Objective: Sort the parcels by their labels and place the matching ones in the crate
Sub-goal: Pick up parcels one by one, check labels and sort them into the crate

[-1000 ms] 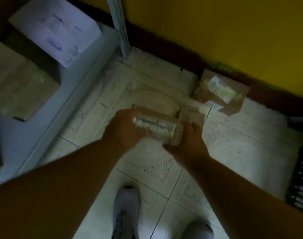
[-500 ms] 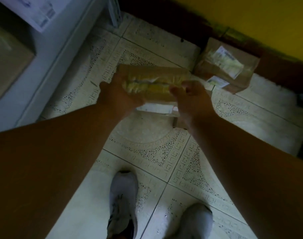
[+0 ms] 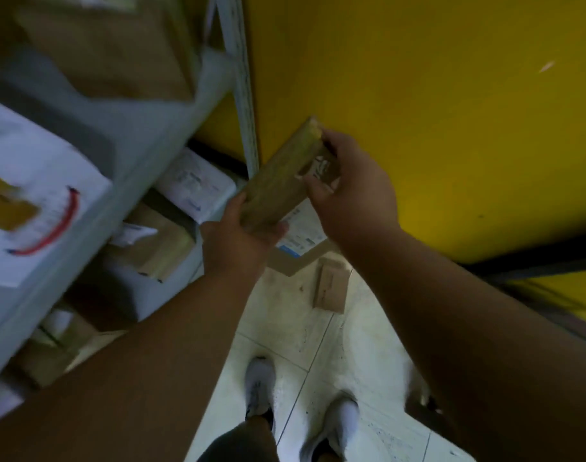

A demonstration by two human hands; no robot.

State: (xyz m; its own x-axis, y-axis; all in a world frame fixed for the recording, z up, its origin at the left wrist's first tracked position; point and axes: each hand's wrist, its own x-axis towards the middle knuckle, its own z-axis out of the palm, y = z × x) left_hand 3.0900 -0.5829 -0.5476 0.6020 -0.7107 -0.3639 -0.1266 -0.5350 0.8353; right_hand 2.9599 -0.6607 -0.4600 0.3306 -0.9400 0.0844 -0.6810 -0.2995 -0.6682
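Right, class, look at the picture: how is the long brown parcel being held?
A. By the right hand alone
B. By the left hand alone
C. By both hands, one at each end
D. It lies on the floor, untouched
C: the left hand grips the near end of the parcel and the right hand pinches the far end, with the parcel up off the floor.

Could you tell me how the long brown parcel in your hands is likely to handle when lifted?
The parcel probably stays stiff: gripped at its ends by the left hand and right hand, it shows no sag. It seems fairly light. Its glossy wrap may be slippery.
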